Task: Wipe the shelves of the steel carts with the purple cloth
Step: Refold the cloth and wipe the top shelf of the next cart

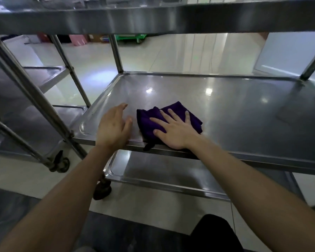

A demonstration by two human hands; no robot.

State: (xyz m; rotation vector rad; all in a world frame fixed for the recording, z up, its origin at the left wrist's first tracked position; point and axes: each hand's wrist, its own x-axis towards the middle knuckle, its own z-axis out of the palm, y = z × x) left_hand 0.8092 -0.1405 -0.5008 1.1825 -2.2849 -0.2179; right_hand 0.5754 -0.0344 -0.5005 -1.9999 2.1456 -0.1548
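Pressing the purple cloth [149, 119] flat, the right hand [173, 130] spreads its fingers; the left hand [114, 126] hovers open, empty.

middle shelf [225, 106] | purple cloth [149, 119] lies near front edge | right hand [175, 131] flat on cloth
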